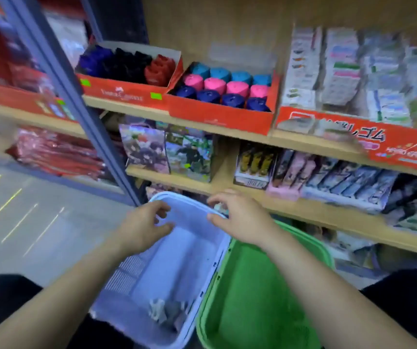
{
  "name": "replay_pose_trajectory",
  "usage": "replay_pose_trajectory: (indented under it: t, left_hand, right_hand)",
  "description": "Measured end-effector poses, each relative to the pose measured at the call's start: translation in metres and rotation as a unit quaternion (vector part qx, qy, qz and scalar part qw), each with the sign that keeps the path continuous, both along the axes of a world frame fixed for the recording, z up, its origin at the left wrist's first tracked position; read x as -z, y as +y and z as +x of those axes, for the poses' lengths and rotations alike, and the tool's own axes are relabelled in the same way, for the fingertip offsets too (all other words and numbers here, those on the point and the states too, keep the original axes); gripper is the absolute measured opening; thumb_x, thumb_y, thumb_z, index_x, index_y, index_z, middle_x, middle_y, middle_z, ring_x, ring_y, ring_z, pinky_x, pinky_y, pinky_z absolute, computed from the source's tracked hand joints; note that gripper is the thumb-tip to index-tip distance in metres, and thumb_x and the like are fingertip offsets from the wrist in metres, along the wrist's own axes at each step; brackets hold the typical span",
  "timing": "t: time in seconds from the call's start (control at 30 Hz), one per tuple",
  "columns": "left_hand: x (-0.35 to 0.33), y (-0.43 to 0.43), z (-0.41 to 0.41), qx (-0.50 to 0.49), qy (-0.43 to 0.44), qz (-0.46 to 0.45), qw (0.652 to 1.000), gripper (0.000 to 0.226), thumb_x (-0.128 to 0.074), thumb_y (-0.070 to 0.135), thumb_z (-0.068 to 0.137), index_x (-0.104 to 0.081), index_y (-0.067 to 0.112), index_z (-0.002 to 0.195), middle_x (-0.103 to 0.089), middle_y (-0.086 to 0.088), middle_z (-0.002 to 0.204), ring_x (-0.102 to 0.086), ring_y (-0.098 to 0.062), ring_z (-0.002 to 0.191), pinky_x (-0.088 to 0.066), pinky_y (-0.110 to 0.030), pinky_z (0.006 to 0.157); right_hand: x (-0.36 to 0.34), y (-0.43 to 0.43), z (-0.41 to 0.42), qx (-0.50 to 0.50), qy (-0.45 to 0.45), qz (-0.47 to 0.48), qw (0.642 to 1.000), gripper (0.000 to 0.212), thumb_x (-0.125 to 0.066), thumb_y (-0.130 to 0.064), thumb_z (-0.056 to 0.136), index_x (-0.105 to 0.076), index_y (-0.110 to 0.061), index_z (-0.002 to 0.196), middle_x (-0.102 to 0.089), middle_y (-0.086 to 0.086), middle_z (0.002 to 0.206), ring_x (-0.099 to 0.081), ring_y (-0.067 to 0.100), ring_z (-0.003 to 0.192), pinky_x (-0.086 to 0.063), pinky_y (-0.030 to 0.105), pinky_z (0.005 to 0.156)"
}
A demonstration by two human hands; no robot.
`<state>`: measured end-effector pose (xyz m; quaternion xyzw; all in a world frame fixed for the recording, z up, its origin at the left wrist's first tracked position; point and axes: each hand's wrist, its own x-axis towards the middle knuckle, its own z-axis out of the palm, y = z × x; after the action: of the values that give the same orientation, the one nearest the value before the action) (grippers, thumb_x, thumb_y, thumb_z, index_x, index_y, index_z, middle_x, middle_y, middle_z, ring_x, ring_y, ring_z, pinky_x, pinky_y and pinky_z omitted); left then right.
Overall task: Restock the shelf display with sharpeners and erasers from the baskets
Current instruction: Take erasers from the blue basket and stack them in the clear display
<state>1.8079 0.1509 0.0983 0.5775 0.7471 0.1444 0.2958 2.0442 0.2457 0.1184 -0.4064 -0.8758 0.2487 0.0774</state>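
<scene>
A pale blue basket [197, 248] sits in front of me with a few small grey and white items [167, 311] at its near end. A green basket [265, 285] stands beside it on the right, and I see nothing inside it. My left hand [144, 227] hovers over the blue basket's far left rim, fingers loosely curled, holding nothing. My right hand [240, 217] hangs over the far right rim, fingers relaxed and empty. On the upper shelf a red box [222, 114] holds blue, pink and navy sharpeners [225, 86]. Packaged erasers [353, 79] fill a red box on the right.
Another red box [124, 91] of dark blue, black and red sharpeners stands left of the first. Lower shelves [303, 210] carry picture packs and boxed stationery. A blue-grey metal upright [76, 109] runs diagonally at the left. Grey floor [26, 222] lies to the left.
</scene>
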Motion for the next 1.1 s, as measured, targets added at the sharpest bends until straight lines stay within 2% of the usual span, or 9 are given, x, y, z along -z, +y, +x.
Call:
replay_pose_trajectory:
  t: [0.07,0.2,0.43,0.57,0.67,0.8,0.87,0.97,1.1]
  left_hand:
    - [0.040,-0.017,-0.019,0.004,0.003,-0.106,0.994,0.067,-0.074,0.047,0.083,-0.053,0.016,0.139,-0.064,-0.003,0.123,-0.063,-0.022,0.099,-0.049,-0.031,0.092]
    - [0.108,-0.038,-0.033,0.025,0.022,-0.217,0.976,0.067,-0.069,0.037,0.093,-0.040,0.015,0.149,-0.055,-0.008,0.145,-0.054,-0.027,0.128,-0.041,-0.032,0.106]
    - [0.232,-0.052,-0.027,0.052,-0.009,-0.320,0.946,0.076,-0.077,0.036,0.087,-0.038,0.017,0.151,-0.051,-0.007,0.148,-0.053,-0.028,0.130,-0.041,-0.033,0.105]
    - [0.291,-0.056,0.003,0.077,-0.031,-0.363,0.928,0.095,-0.086,0.045,0.073,-0.038,0.023,0.152,-0.043,-0.007,0.152,-0.048,-0.026,0.136,-0.040,-0.031,0.110]
    - [0.313,-0.057,0.018,0.135,-0.009,-0.412,0.901,0.116,-0.082,0.066,0.055,-0.032,0.032,0.153,-0.030,-0.002,0.156,-0.037,-0.029,0.143,-0.039,-0.046,0.114]
    - [0.324,-0.056,0.017,0.154,-0.021,-0.395,0.906,0.122,-0.067,0.075,0.034,-0.041,0.035,0.146,-0.043,0.004,0.142,-0.049,-0.026,0.132,-0.045,-0.048,0.106]
    - [0.329,-0.052,0.017,0.146,-0.051,-0.382,0.911,0.114,-0.077,0.066,0.040,-0.045,0.036,0.145,-0.048,0.001,0.138,-0.052,-0.025,0.127,-0.045,-0.040,0.106]
    - [0.335,-0.048,0.023,0.141,-0.084,-0.363,0.917,0.084,-0.090,0.033,0.068,-0.051,0.035,0.142,-0.045,-0.008,0.130,-0.053,-0.028,0.117,-0.043,-0.026,0.098]
    - [0.342,-0.048,0.025,0.109,-0.136,-0.350,0.920,0.077,-0.093,0.028,0.068,-0.057,0.032,0.137,-0.051,-0.002,0.130,-0.054,-0.020,0.114,-0.046,-0.027,0.096]
  right_hand:
    - [0.048,-0.004,-0.015,-0.013,-0.037,-0.053,0.998,0.043,-0.068,-0.043,0.091,-0.064,-0.023,0.128,-0.064,-0.001,0.127,-0.059,0.021,0.117,-0.046,0.034,0.098]
    - [0.129,-0.020,-0.030,-0.006,-0.079,-0.110,0.991,0.042,-0.066,-0.041,0.092,-0.064,-0.020,0.129,-0.064,0.003,0.125,-0.060,0.024,0.117,-0.048,0.040,0.099]
    - [0.218,-0.041,-0.040,-0.067,-0.146,-0.006,0.987,0.031,-0.056,-0.044,0.093,-0.070,-0.028,0.116,-0.070,-0.005,0.111,-0.066,0.023,0.103,-0.041,0.038,0.095]
    - [0.233,-0.045,-0.035,-0.041,-0.129,0.041,0.990,0.031,-0.053,-0.043,0.086,-0.074,-0.029,0.105,-0.073,-0.009,0.099,-0.068,0.020,0.091,-0.041,0.036,0.087]
    - [0.234,-0.044,-0.036,-0.033,-0.114,0.062,0.991,0.030,-0.055,-0.043,0.085,-0.074,-0.028,0.102,-0.073,-0.009,0.097,-0.067,0.019,0.089,-0.042,0.036,0.086]
    - [0.233,-0.046,-0.037,-0.027,-0.095,0.076,0.992,0.029,-0.055,-0.042,0.083,-0.074,-0.027,0.099,-0.073,-0.008,0.093,-0.067,0.020,0.083,-0.041,0.036,0.085]
    - [0.234,-0.046,-0.038,-0.025,-0.089,0.080,0.992,0.028,-0.055,-0.041,0.083,-0.075,-0.027,0.098,-0.073,-0.008,0.092,-0.067,0.019,0.082,-0.039,0.035,0.084]
    - [0.235,-0.048,-0.037,-0.019,-0.079,0.081,0.993,0.025,-0.056,-0.040,0.083,-0.074,-0.027,0.096,-0.072,-0.008,0.089,-0.066,0.020,0.079,-0.039,0.036,0.084]
    - [0.236,-0.049,-0.037,-0.011,-0.068,0.083,0.994,0.021,-0.058,-0.038,0.083,-0.073,-0.027,0.093,-0.071,-0.008,0.086,-0.065,0.020,0.076,-0.038,0.036,0.084]
